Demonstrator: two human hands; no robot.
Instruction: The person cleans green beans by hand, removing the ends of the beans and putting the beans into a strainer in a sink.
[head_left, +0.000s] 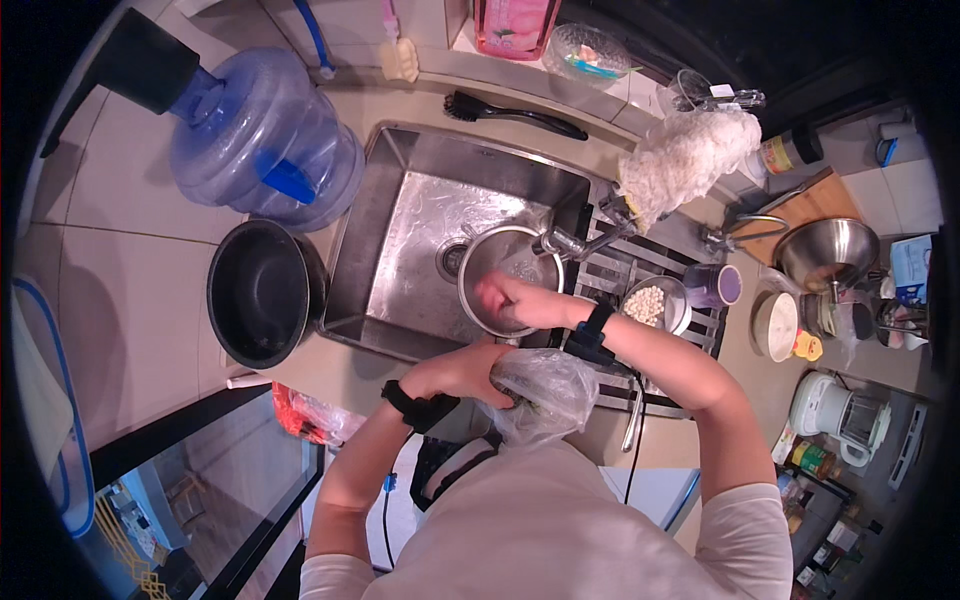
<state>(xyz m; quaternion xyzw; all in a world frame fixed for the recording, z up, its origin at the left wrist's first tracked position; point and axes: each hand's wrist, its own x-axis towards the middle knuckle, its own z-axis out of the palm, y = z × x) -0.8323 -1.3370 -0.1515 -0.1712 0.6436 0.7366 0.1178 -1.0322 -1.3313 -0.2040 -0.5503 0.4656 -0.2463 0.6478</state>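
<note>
My right hand (510, 300) reaches down into a round stainless steel pot (559, 259), its fingers blurred. The pot is in the steel sink (420, 217), beside the drain and under the metal faucet (559, 244). What the fingers do inside the pot cannot be made out. My left hand (465, 373) grips a clear plastic bag (555, 394) at the sink's near edge, close to my shirt. Something dark green shows faintly through the bag. Both wrists wear black bands.
A black inner pot (259, 292) and a large blue water bottle (262, 142) are left of the sink. On the slatted rack (600, 262) at right sit a bowl of pale beans (645, 304) and a purple cup (712, 285). A black brush (517, 116) lies behind the sink.
</note>
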